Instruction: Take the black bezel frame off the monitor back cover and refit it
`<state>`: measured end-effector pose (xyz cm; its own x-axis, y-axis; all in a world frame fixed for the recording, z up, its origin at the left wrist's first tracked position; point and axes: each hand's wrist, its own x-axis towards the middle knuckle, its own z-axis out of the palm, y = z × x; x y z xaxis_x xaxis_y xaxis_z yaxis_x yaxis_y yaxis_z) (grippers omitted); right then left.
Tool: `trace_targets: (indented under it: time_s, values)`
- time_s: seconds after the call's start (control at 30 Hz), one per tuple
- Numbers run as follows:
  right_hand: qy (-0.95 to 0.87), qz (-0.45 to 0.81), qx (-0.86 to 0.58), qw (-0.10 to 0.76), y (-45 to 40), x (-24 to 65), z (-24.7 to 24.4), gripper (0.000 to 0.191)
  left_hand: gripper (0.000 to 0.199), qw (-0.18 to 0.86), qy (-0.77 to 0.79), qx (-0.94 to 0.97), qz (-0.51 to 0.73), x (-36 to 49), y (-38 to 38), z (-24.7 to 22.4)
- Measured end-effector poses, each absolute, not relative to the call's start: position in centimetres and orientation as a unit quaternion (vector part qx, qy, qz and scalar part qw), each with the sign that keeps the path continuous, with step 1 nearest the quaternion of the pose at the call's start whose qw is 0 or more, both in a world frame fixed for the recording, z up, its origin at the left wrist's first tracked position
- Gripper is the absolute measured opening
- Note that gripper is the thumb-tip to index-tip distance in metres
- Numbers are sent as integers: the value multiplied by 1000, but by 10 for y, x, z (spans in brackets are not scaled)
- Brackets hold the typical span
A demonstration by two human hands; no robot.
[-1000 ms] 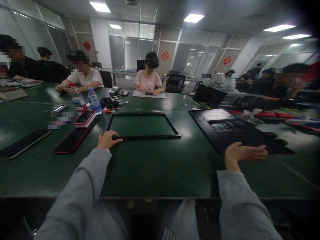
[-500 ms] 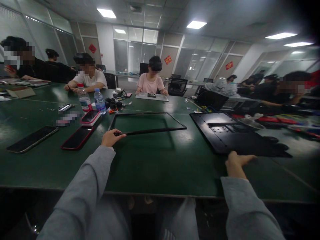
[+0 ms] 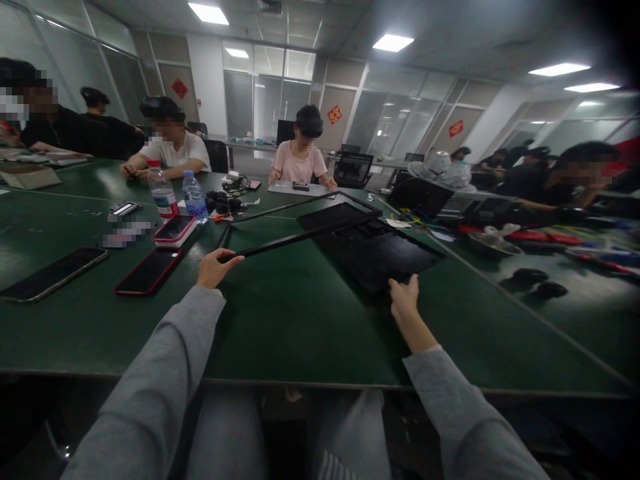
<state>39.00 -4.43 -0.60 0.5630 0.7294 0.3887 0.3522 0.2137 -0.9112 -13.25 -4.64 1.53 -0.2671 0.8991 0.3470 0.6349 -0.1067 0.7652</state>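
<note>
My left hand [image 3: 216, 267] pinches the near left corner of a thin black rectangular frame [image 3: 305, 235]. The frame is tilted, its right side raised, and that end overlaps the far part of a black flat panel [image 3: 385, 257]. My right hand [image 3: 406, 300] is at the panel's near edge, thumb and fingers closed on it. The panel lies at an angle, low over the green table [image 3: 300, 333], with recessed parts near its far side. Whether it rests fully on the table I cannot tell.
Left of the frame are a red-edged phone [image 3: 150, 271], a pink-edged phone [image 3: 175, 229], a dark phone [image 3: 55, 273] and two bottles [image 3: 195, 198]. Black cables [image 3: 220, 202] lie behind. On the right are small black objects [image 3: 530, 275] and a metal bowl [image 3: 495, 243]. Several people sit around.
The panel has moved left with my right hand, under the frame's right end. The frame's right side has risen. The small black objects at right now show fully.
</note>
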Motion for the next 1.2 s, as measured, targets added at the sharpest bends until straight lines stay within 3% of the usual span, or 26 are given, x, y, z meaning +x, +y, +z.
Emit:
trace_targets:
  time_s: [0.2,0.33,0.5,0.57,0.67,0.8,1.07,1.2]
  values:
    - [-420,400,-595,556,-25,356,2,86,47,115,656,581,468,-131,-47,14]
    - [-458,461,-578,493,10,355,10,71,44,84,657,584,469,-129,-50,16]
    - [-433,318,-574,619,48,351,0,34,43,30,666,594,450,-132,-49,15]
    - [-379,318,-565,660,54,353,-1,25,43,7,669,603,435,-132,-48,16]
    - [-351,419,-510,664,53,362,7,36,39,-25,660,625,415,-128,-47,19]
    - [-411,482,-488,601,49,374,17,42,36,-36,645,662,381,-122,-47,24]
    - [-548,169,-606,551,57,356,-11,41,39,-4,637,693,338,-138,-42,16]
    - [-572,94,-622,527,50,341,-21,41,40,6,653,687,318,-149,-38,11]
